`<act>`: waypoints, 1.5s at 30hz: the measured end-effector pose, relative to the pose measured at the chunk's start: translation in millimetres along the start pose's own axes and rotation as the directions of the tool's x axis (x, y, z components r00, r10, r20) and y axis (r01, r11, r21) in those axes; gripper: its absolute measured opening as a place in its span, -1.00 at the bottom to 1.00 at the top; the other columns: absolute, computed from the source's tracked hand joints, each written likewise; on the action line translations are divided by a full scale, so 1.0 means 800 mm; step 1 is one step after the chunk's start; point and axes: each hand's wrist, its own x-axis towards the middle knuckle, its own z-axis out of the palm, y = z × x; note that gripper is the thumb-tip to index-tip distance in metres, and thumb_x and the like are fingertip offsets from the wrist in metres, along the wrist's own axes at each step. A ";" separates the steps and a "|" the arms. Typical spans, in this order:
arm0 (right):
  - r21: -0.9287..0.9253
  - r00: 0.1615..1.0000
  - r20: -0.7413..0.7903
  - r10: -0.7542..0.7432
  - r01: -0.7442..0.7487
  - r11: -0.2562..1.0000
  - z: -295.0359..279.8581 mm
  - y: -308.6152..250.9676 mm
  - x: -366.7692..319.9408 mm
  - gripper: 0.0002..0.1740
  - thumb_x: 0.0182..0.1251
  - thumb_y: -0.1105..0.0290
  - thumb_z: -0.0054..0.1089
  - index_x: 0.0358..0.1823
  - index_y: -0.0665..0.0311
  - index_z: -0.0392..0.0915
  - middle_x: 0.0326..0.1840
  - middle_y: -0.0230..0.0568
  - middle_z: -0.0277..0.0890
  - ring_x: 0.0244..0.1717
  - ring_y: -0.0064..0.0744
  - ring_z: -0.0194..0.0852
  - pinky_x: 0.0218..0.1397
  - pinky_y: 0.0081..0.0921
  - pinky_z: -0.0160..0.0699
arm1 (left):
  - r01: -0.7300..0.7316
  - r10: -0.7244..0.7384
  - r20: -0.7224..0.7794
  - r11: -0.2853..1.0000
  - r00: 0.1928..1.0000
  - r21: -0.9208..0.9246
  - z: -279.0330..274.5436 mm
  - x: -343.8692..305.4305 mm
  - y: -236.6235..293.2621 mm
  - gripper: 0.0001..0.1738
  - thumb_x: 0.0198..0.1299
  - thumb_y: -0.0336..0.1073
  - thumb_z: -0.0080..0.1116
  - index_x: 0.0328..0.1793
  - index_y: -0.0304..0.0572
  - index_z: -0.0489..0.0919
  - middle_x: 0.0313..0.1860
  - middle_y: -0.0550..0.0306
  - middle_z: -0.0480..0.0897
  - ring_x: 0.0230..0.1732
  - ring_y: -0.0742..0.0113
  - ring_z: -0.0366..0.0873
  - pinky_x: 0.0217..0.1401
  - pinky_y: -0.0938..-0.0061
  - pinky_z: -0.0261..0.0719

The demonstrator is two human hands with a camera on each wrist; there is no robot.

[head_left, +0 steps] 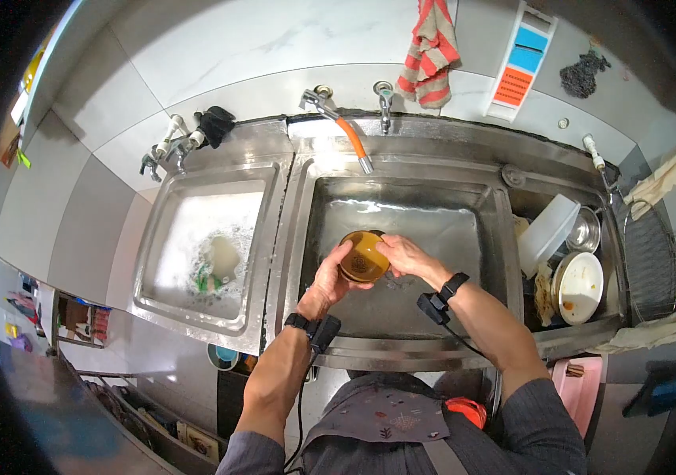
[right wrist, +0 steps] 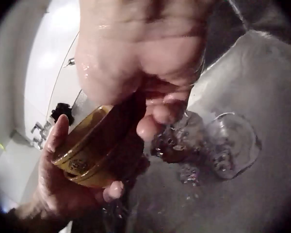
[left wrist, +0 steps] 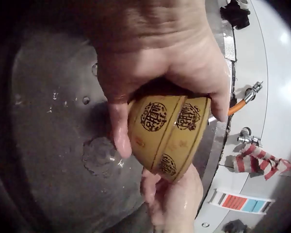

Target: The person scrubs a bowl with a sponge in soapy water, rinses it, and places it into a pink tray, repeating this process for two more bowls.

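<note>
Two nested yellow-brown bowls point(left wrist: 157, 133) with dark round markings are held between both hands over the middle sink basin; from above, the upper bowl point(head_left: 365, 255) shows its inside. The left hand point(head_left: 331, 277) grips their left side, its thumb near the rim and fingers along the outside. On the opposite side the right hand point(head_left: 406, 257) grips the rim, with its fingers curled beneath in the right wrist view point(right wrist: 140, 63). Both hands look wet. Below the bowls, water ripples on the basin floor point(right wrist: 223, 189).
An orange-tipped faucet point(head_left: 351, 142) reaches over the middle basin. Soapy water fills the left basin point(head_left: 152, 277). In the right compartment are a white bowl point(head_left: 580, 286), a metal bowl point(head_left: 585, 229) and a whitish container point(head_left: 547, 229). A striped cloth point(head_left: 430, 59) hangs behind.
</note>
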 end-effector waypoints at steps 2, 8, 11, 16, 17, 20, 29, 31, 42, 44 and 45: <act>0.048 0.999 0.006 0.045 -0.045 0.998 0.001 -0.004 0.006 -0.44 0.62 -0.03 -0.16 0.01 0.43 0.48 -0.46 -0.18 0.61 -0.66 -0.48 0.55 -0.67 -0.53 0.48 | 0.014 -0.013 0.039 0.999 0.999 -0.037 -0.003 -0.004 0.005 -0.29 0.36 0.31 0.05 0.48 0.11 0.39 0.34 -0.01 0.56 0.24 -0.02 0.61 -0.05 -0.01 0.72; 0.394 0.984 -0.136 0.117 -0.055 0.917 -0.009 0.011 0.034 -0.41 0.58 -0.13 -0.09 -0.09 0.35 0.55 -0.47 -0.18 0.60 -0.61 -0.49 0.58 -0.67 -0.49 0.48 | -0.063 0.063 -0.003 0.989 0.998 -0.135 -0.015 -0.020 0.018 -0.20 0.38 0.42 -0.11 0.49 0.04 0.40 0.34 -0.03 0.57 0.24 -0.05 0.62 -0.02 -0.04 0.77; -0.061 0.988 -0.129 0.089 -0.098 0.993 -0.013 0.057 0.061 -0.46 0.48 -0.04 0.09 -0.09 0.42 0.60 -0.35 -0.08 0.68 -0.43 -0.28 0.66 -0.35 -0.28 0.64 | -0.092 0.095 -0.003 0.963 0.996 -0.252 -0.018 -0.030 0.031 -0.16 0.39 0.45 -0.17 0.50 -0.02 0.39 0.36 -0.09 0.54 0.26 -0.11 0.61 -0.04 -0.11 0.79; -0.822 0.961 0.129 0.244 -0.034 0.568 0.023 0.041 0.052 -0.67 0.30 0.28 0.17 -0.04 0.34 0.71 -0.07 0.00 0.73 -0.01 -0.05 0.72 0.05 -0.14 0.64 | -0.177 0.171 -0.048 0.947 0.984 -0.268 -0.028 -0.044 0.048 -0.15 0.39 0.46 -0.20 0.51 -0.02 0.39 0.36 -0.10 0.55 0.24 -0.09 0.62 -0.06 -0.15 0.79; -0.827 0.946 0.113 0.305 -0.081 0.556 0.037 0.070 0.066 -0.63 0.35 0.31 0.06 0.07 0.25 0.70 0.14 0.01 0.68 0.24 0.04 0.59 0.34 -0.04 0.46 | -0.182 0.174 -0.056 0.945 0.983 -0.271 -0.029 -0.049 0.049 -0.15 0.39 0.46 -0.20 0.51 -0.02 0.39 0.36 -0.10 0.55 0.24 -0.09 0.62 -0.06 -0.15 0.79; -0.909 0.957 0.186 0.221 0.082 0.409 0.061 0.078 0.068 -0.60 0.33 0.42 0.04 0.14 0.26 0.68 0.23 -0.02 0.63 0.30 0.03 0.55 0.31 -0.02 0.47 | -0.182 0.166 -0.085 0.951 0.983 -0.251 -0.030 -0.060 0.051 -0.18 0.41 0.43 -0.21 0.50 -0.02 0.39 0.34 -0.09 0.56 0.21 -0.08 0.64 -0.06 -0.14 0.80; -0.957 0.939 0.288 0.190 0.290 0.019 0.091 0.178 0.112 -0.47 0.49 0.17 0.02 0.44 0.12 0.44 0.47 -0.07 0.41 0.47 -0.08 0.33 0.40 -0.12 0.32 | -0.201 0.200 -0.038 0.918 0.979 -0.343 -0.033 -0.072 0.046 -0.21 0.42 0.39 -0.17 0.50 -0.02 0.39 0.31 -0.11 0.57 0.21 -0.09 0.64 -0.09 -0.15 0.81; -0.913 0.957 0.289 0.019 0.270 0.307 0.067 0.175 0.080 -0.50 0.50 0.19 0.01 0.39 0.16 0.47 0.42 -0.05 0.44 0.43 -0.09 0.36 0.38 -0.18 0.37 | -0.173 0.156 -0.076 0.927 0.985 -0.334 -0.030 -0.076 0.048 -0.20 0.40 0.40 -0.14 0.48 -0.02 0.41 0.31 -0.10 0.57 0.21 -0.09 0.64 -0.12 -0.14 0.82; -0.113 0.899 -0.135 0.416 -0.431 0.895 -0.023 0.092 0.002 -0.54 0.50 0.10 0.00 0.09 0.37 0.57 -0.02 0.21 0.63 -0.02 0.03 0.65 -0.07 -0.07 0.58 | -0.137 0.142 -0.008 0.943 0.990 -0.303 -0.002 -0.060 0.030 -0.16 0.43 0.41 -0.19 0.51 -0.11 0.36 0.33 -0.17 0.55 0.21 -0.10 0.64 -0.12 -0.04 0.84; -0.446 0.948 -0.095 0.302 -0.312 0.839 0.001 0.162 0.040 -0.57 0.48 0.16 -0.01 -0.01 0.43 0.61 -0.20 0.25 0.62 -0.12 -0.07 0.70 -0.17 -0.09 0.61 | -0.126 0.125 -0.021 0.947 0.992 -0.295 0.005 -0.062 0.028 -0.16 0.43 0.41 -0.20 0.51 -0.11 0.35 0.33 -0.17 0.55 0.21 -0.10 0.64 -0.12 -0.04 0.84; -0.902 0.916 0.307 0.259 0.193 0.386 0.005 0.242 0.081 -0.59 0.45 0.22 -0.04 -0.15 0.51 0.61 -0.36 0.23 0.55 -0.30 -0.12 0.68 -0.28 -0.17 0.61 | -0.117 0.112 -0.032 0.951 0.993 -0.287 0.007 -0.061 0.028 -0.16 0.44 0.41 -0.21 0.52 -0.11 0.35 0.33 -0.17 0.55 0.21 -0.10 0.64 -0.11 -0.04 0.84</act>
